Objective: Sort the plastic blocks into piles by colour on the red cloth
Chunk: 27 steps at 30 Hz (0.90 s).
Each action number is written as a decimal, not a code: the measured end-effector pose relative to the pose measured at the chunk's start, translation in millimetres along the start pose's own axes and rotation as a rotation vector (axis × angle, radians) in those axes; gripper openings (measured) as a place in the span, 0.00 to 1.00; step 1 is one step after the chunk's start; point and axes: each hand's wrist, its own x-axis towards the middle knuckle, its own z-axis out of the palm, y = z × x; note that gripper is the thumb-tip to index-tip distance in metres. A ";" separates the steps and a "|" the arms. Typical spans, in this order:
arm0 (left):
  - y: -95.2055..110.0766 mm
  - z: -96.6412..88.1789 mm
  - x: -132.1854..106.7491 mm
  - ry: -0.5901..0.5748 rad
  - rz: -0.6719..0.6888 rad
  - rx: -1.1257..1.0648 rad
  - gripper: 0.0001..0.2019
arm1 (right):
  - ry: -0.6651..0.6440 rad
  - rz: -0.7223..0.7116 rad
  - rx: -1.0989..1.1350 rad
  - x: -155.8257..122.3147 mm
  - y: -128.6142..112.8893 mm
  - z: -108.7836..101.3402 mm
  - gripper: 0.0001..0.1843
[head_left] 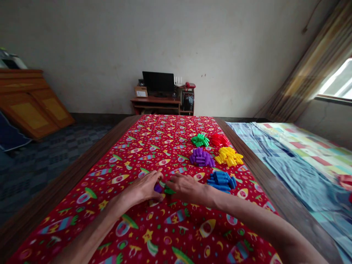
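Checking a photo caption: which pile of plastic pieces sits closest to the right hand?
The blue pile sits closest to the right hand; the purple pile, yellow pile, green pile and red pile lie farther up the rocket-print cloth.

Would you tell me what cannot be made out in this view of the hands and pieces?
Head view:
- purple piece: partly hidden by the left hand
- green piece: partly hidden by the right hand
- blue pile: pieces too small to count
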 end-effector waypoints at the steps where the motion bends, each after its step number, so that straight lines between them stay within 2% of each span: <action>1: -2.2 -4.0 -2.6 -0.031 0.002 -0.017 0.17 | -0.007 0.015 -0.013 1.7 -0.4 3.6 0.22; 4: -12.8 -9.9 -5.5 -0.075 0.016 -0.086 0.17 | 0.019 0.074 0.023 1.3 13.8 -4.1 0.23; 7: -23.0 -4.3 -0.2 -0.049 0.033 -0.103 0.14 | 0.124 0.220 0.065 -2.1 50.5 -32.3 0.26; 9: -25.4 5.1 5.8 0.027 0.072 -0.096 0.10 | 0.225 0.360 0.074 -3.7 84.4 -54.3 0.25; 12: -21.2 22.9 13.3 0.191 0.129 -0.115 0.10 | 0.383 0.628 0.089 -5.3 139.2 -81.6 0.17; 14: -16.2 33.9 15.8 0.304 0.134 -0.123 0.12 | 0.465 0.795 0.090 -6.0 171.3 -92.6 0.13; 16: -12.9 42.1 16.8 0.380 0.135 -0.112 0.14 | 0.494 0.901 0.080 -5.4 195.6 -97.0 0.11; 20: -15.5 48.7 17.1 0.356 0.176 -0.109 0.14 | 0.424 0.881 0.038 2.1 220.2 -90.3 0.10; 27: -22.5 49.3 17.7 0.354 0.176 -0.167 0.16 | 0.359 0.825 -0.051 17.2 235.2 -73.3 0.09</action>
